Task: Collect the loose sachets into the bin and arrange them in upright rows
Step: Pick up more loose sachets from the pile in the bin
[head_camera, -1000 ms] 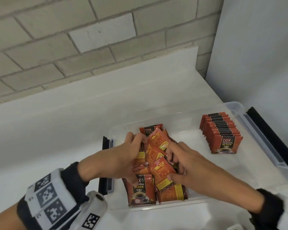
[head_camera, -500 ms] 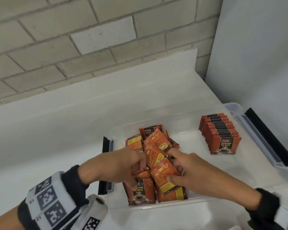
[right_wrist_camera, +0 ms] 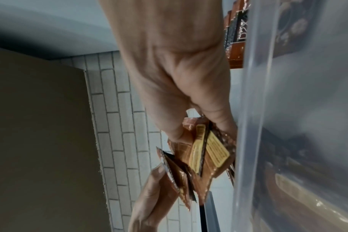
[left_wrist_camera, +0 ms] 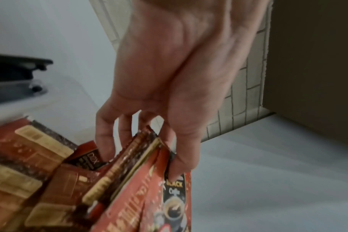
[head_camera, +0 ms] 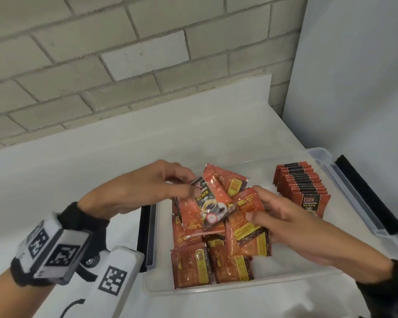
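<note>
From the head view, a clear plastic bin (head_camera: 365, 216) sits on the white tabletop (head_camera: 67, 180), close to a brick wall behind and a white panel on the right. The bin's near rim and black side latches frame a floor that lies bare between two groups of sachets. At the far right, an upright row of sachets (head_camera: 301, 187) stands packed face to back near the right wall. At the left, a loose heap of sachets (head_camera: 207, 260) lies flat and overlapping against the near wall. The left hand (head_camera: 147, 189) pinches a small bunch of sachets (head_camera: 211, 203) raised above the heap; the right hand (head_camera: 285, 216) curls round another few (head_camera: 248, 216) just beside them. The packets are red-orange with yellow label panels; one shows a coffee cup and the word BLACK.

From the left wrist, thumb and fingers (left_wrist_camera: 181, 160) clamp the bunch's edge (left_wrist_camera: 149, 180), the heap (left_wrist_camera: 30, 157) below left.

From the right wrist, the right hand's fingers (right_wrist_camera: 215, 119) grip fanned sachets (right_wrist_camera: 207, 153) beside the bin's clear wall (right_wrist_camera: 254, 109); the left hand (right_wrist_camera: 151, 196) touches them from below.
</note>
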A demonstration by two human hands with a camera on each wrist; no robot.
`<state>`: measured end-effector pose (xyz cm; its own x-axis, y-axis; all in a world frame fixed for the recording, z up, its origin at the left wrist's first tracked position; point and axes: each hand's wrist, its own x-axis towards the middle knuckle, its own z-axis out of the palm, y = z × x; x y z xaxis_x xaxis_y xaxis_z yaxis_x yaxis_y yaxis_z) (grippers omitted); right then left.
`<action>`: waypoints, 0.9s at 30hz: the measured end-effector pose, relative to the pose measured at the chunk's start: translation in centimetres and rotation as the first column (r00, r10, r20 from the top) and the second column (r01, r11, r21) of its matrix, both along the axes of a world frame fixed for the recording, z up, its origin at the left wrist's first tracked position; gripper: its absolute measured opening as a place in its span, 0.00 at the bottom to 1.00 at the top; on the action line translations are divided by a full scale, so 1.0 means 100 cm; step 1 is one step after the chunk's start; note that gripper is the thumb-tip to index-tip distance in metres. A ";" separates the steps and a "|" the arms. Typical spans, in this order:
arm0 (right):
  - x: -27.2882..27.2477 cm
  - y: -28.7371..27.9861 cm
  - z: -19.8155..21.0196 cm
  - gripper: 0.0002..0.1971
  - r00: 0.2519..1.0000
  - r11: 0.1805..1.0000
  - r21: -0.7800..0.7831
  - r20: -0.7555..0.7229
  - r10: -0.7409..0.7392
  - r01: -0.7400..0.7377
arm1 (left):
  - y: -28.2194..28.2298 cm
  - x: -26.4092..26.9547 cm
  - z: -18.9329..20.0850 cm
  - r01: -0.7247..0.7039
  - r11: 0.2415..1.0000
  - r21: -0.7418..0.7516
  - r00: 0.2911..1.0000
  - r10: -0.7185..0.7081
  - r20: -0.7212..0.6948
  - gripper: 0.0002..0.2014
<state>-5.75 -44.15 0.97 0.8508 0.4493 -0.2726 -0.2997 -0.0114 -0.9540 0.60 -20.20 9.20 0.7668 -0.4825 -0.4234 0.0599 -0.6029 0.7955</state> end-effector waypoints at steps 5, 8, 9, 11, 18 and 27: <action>0.000 -0.004 -0.001 0.16 0.999 0.999 0.004 0.027 -0.032 0.032 | -0.015 -0.004 -0.017 -0.097 0.980 -0.176 0.980 0.063 -0.189 0.07; -0.003 -0.005 -0.002 0.18 0.993 0.996 -0.072 0.113 -0.047 0.055 | -0.029 -0.008 -0.026 -0.102 0.975 -0.198 0.976 0.059 -0.209 0.07; -0.003 -0.006 -0.003 0.19 0.991 0.995 -0.070 0.122 -0.059 0.068 | -0.034 -0.007 -0.027 -0.098 0.975 -0.198 0.981 0.061 -0.185 0.10; 0.000 -0.007 -0.006 0.20 0.990 0.993 -0.021 0.072 -0.117 0.119 | -0.042 -0.006 -0.028 -0.096 0.970 -0.224 0.984 0.059 -0.167 0.19; 0.007 -0.009 -0.008 0.37 0.912 0.894 0.185 -0.033 -0.409 0.408 | -0.071 -0.006 -0.028 0.063 0.979 -0.196 0.992 -0.083 -0.097 0.24; -0.005 -0.020 -0.002 0.38 0.903 0.902 0.161 0.096 -0.418 0.400 | -0.094 -0.006 -0.020 0.148 0.985 -0.089 0.989 -0.150 -0.013 0.28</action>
